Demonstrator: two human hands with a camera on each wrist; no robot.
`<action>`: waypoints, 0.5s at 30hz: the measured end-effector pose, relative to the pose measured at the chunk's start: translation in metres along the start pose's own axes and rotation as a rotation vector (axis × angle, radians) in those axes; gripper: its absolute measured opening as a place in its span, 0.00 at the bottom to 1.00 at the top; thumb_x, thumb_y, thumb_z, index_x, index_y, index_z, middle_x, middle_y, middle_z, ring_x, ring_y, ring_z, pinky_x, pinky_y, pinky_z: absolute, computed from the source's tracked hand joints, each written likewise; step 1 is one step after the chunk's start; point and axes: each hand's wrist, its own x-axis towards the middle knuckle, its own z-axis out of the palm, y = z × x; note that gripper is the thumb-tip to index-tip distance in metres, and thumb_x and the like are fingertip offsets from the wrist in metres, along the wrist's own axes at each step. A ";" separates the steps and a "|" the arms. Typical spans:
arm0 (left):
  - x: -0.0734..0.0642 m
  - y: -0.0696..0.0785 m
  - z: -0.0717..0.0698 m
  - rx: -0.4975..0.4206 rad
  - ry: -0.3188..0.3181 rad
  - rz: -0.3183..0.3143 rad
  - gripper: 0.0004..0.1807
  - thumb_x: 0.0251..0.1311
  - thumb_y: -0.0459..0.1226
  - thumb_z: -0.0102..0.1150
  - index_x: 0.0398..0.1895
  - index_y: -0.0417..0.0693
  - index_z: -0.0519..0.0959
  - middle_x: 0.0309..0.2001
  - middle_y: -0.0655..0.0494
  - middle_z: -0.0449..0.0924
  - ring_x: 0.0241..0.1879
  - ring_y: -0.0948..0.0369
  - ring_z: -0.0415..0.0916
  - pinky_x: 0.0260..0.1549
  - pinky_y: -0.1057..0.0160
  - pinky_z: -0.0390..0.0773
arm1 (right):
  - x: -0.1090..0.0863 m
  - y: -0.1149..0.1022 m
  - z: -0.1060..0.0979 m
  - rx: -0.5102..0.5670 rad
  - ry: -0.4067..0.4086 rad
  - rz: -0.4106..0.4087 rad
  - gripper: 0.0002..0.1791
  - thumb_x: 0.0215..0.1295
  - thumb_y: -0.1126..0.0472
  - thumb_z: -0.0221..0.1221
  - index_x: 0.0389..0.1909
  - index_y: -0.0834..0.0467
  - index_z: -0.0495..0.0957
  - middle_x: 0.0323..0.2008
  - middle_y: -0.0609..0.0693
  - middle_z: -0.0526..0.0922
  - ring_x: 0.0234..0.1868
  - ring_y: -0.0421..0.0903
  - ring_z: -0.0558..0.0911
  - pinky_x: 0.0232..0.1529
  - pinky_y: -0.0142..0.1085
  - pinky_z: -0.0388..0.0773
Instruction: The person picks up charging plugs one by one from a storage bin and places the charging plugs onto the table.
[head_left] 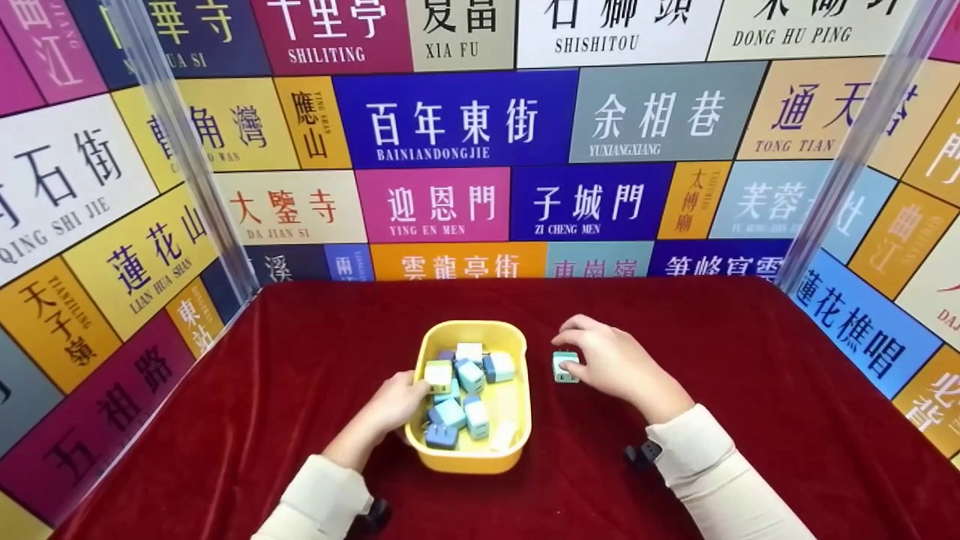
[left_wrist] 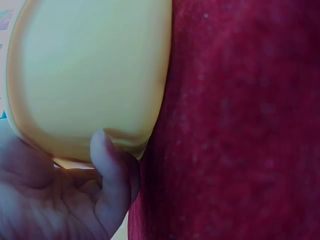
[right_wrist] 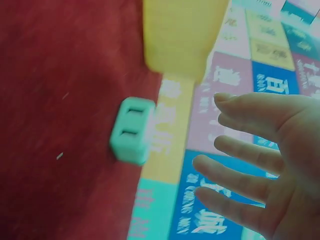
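A yellow plastic tub [head_left: 469,463] stands on the cloth, holding several small charger plugs [head_left: 470,375] in blue, teal, white and yellow-green. My left hand [head_left: 397,401] grips the tub's left side; in the left wrist view the thumb [left_wrist: 106,155] lies against its outer wall. To the right of the tub, a teal-and-white charger plug [head_left: 565,367] sits by itself on the cloth. Over it hovers my right hand [head_left: 604,360], fingers spread; the right wrist view shows a gap between those fingers [right_wrist: 235,177] and the teal charger plug [right_wrist: 132,131], whose two slots are visible.
Dark red cloth [head_left: 300,420] covers the table under everything. Behind and at both sides stand walls of coloured sign panels [head_left: 465,120]. Clear upright posts [head_left: 202,165] rise at the back corners. Dark wrist devices [head_left: 643,454] hang beneath the cream sleeves.
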 end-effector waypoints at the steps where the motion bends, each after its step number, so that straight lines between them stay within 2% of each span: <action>1: 0.000 0.000 0.000 -0.001 0.001 0.001 0.14 0.73 0.36 0.49 0.46 0.36 0.82 0.37 0.47 0.83 0.35 0.57 0.82 0.33 0.56 0.87 | 0.000 -0.004 -0.001 -0.003 0.006 -0.016 0.15 0.64 0.61 0.74 0.52 0.56 0.89 0.53 0.51 0.84 0.51 0.52 0.86 0.53 0.50 0.84; 8: 0.000 -0.001 0.001 -0.006 -0.003 0.000 0.14 0.74 0.37 0.49 0.46 0.36 0.82 0.37 0.46 0.83 0.35 0.56 0.83 0.32 0.56 0.88 | 0.003 -0.036 -0.007 -0.008 0.038 -0.119 0.15 0.65 0.59 0.74 0.51 0.55 0.90 0.54 0.50 0.84 0.55 0.51 0.84 0.58 0.47 0.83; 15: 0.001 -0.001 0.001 0.002 -0.007 0.002 0.13 0.73 0.36 0.49 0.43 0.36 0.82 0.35 0.47 0.83 0.33 0.58 0.82 0.31 0.57 0.87 | 0.003 -0.066 0.001 0.012 0.043 -0.254 0.15 0.65 0.58 0.74 0.51 0.55 0.89 0.52 0.51 0.85 0.53 0.49 0.83 0.56 0.44 0.84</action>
